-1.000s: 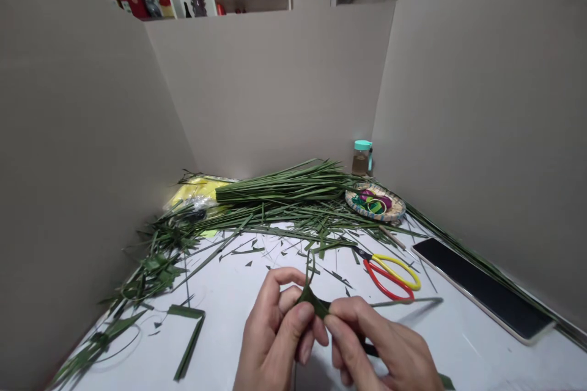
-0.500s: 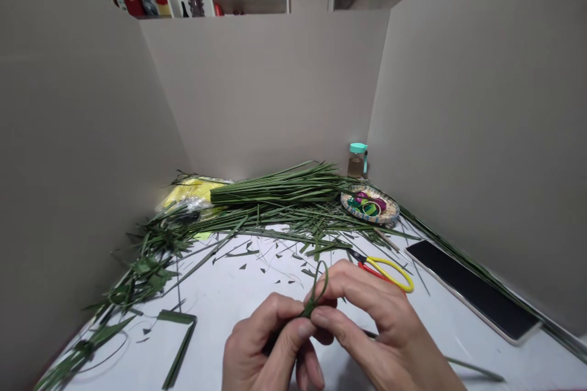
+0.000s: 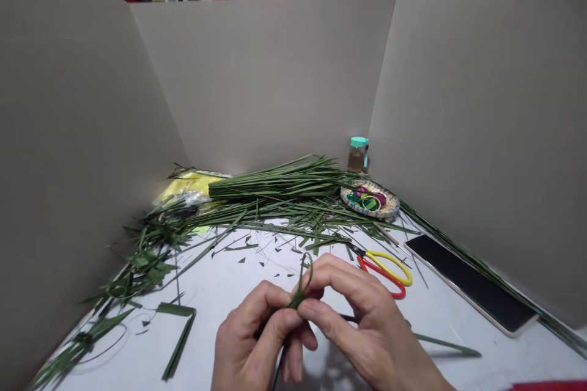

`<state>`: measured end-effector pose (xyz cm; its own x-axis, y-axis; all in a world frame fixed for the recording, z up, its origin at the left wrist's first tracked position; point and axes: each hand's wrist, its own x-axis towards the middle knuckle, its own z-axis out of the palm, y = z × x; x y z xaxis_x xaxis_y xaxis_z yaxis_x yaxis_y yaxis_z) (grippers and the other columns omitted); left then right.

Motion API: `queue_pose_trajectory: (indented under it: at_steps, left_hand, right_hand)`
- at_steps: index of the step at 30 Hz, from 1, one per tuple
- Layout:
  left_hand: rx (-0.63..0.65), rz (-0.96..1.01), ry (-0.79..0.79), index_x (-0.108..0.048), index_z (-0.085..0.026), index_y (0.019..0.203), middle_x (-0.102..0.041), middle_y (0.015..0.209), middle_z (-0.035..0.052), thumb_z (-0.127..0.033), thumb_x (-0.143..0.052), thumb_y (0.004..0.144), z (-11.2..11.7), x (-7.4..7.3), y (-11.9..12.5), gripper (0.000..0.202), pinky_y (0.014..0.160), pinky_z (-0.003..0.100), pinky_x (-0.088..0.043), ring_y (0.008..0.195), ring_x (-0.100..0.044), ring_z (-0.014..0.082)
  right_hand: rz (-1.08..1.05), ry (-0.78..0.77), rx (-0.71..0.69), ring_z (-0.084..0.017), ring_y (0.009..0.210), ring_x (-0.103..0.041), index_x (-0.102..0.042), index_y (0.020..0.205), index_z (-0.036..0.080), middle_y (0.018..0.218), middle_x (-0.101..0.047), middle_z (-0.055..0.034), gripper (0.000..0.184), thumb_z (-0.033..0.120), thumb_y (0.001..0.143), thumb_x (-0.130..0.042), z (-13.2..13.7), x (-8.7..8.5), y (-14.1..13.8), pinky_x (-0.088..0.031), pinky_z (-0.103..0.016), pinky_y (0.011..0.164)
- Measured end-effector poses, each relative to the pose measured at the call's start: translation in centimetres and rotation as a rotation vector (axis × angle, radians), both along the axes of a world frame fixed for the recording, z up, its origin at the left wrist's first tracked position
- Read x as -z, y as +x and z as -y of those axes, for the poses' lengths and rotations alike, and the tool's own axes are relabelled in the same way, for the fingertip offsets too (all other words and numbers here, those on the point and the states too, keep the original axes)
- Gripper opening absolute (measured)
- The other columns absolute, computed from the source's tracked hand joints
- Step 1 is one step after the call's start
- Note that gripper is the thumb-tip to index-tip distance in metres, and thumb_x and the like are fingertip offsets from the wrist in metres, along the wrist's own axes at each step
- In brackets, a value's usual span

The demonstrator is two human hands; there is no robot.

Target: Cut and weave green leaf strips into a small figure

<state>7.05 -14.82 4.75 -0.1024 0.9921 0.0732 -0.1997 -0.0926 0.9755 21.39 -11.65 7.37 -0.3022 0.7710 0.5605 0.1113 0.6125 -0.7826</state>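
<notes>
My left hand [image 3: 261,330] and my right hand [image 3: 362,311] meet low in the middle of the view, pinching a narrow green leaf strip [image 3: 302,281] between their fingertips. The strip rises above my fingers in a thin, narrow loop. Its twisted lower part is partly hidden by my fingers. A dark tail of leaf runs down below my left hand, and another passes behind my right hand. Red-and-yellow-handled scissors [image 3: 380,272] lie just beyond my right hand, untouched.
A large bundle of long green leaves [image 3: 275,184] lies across the white table [image 3: 220,269], with offcuts scattered around. Beyond are a yellow plastic bag [image 3: 188,189], a woven plate of coloured items [image 3: 369,200] and a teal-capped jar [image 3: 358,156]. A dark tablet [image 3: 470,281] lies at right.
Both hands have shifted left, and the leaf loop has narrowed and leans more upright. The scene sits slightly higher in the view.
</notes>
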Motion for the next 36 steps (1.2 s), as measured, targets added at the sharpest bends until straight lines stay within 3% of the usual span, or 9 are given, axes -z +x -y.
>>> queue_pose_trajectory:
  at_steps: [6,11,15,18,22,28,36]
  left_hand:
    - [0.199,0.201,-0.059,-0.064,-0.016,0.072,-0.071,0.056,0.0029,-0.039,-0.076,0.082,0.1,-0.3,-0.4,0.027,0.042,0.015,-0.033,0.037,-0.049,0.0056]
    - [0.207,0.287,-0.105,-0.064,-0.016,0.074,-0.071,0.056,0.0018,-0.037,-0.076,0.083,0.2,-0.8,-0.1,0.025,0.042,0.013,-0.030,0.036,-0.046,0.0032]
    - [0.150,0.241,-0.083,-0.068,-0.017,0.072,-0.070,0.055,0.0013,-0.034,-0.080,0.080,0.5,-0.7,0.0,0.022,0.045,0.014,-0.033,0.039,-0.047,0.0043]
    - [0.111,0.203,-0.028,-0.072,-0.019,0.072,-0.069,0.054,0.0008,-0.034,-0.082,0.077,0.4,-0.5,-0.3,0.018,0.043,0.014,-0.033,0.040,-0.048,0.0048]
    - [0.132,0.229,-0.014,-0.073,-0.021,0.073,-0.069,0.054,-0.0004,-0.034,-0.080,0.079,0.2,-0.2,-0.8,0.016,0.042,0.014,-0.033,0.039,-0.048,0.0044]
    - [0.217,0.228,-0.034,-0.074,-0.023,0.073,-0.071,0.055,0.0022,-0.039,-0.081,0.076,0.2,0.1,-1.8,0.018,0.040,0.014,-0.036,0.044,-0.058,0.0095]
    - [0.249,0.234,-0.018,-0.076,-0.024,0.074,-0.070,0.056,-0.0001,-0.034,-0.080,0.078,0.3,0.2,-2.3,0.011,0.040,0.010,-0.039,0.042,-0.061,0.0073]
  right_hand:
    - [0.036,0.085,0.051,-0.007,0.071,-0.064,-0.070,0.083,0.017,0.076,-0.069,0.0032,0.015,0.003,0.082,-0.066,1.0,-1.4,1.1,-0.049,-0.012,0.068]
    - [0.094,-0.043,0.058,-0.006,0.071,-0.066,-0.073,0.086,0.019,0.074,-0.071,0.0050,0.015,0.006,0.082,-0.067,1.1,-1.8,1.3,-0.049,-0.012,0.069]
    - [0.107,-0.082,0.051,-0.008,0.068,-0.065,-0.071,0.082,0.020,0.071,-0.069,0.0052,0.013,0.008,0.083,-0.066,1.2,-1.5,1.3,-0.049,-0.015,0.067]
    - [0.096,-0.119,-0.011,-0.009,0.070,-0.065,-0.070,0.082,0.020,0.074,-0.070,0.0051,0.012,0.010,0.086,-0.064,1.2,-1.6,1.5,-0.048,-0.017,0.070]
    - [0.139,-0.315,-0.117,-0.011,0.081,-0.064,-0.068,0.087,0.023,0.084,-0.070,0.0042,0.012,0.021,0.094,-0.058,0.7,-2.2,2.1,-0.046,-0.019,0.072]
    - [0.068,-0.735,-0.530,-0.013,0.075,-0.059,-0.057,0.098,0.021,0.088,-0.067,-0.0012,0.018,0.037,0.100,-0.049,0.0,-2.2,2.5,-0.046,-0.025,0.070]
    - [0.180,-0.725,-0.540,-0.011,0.071,-0.047,-0.063,0.090,0.016,0.075,-0.055,0.0026,0.017,0.032,0.086,-0.063,-1.0,-2.7,2.8,-0.036,-0.023,0.063]
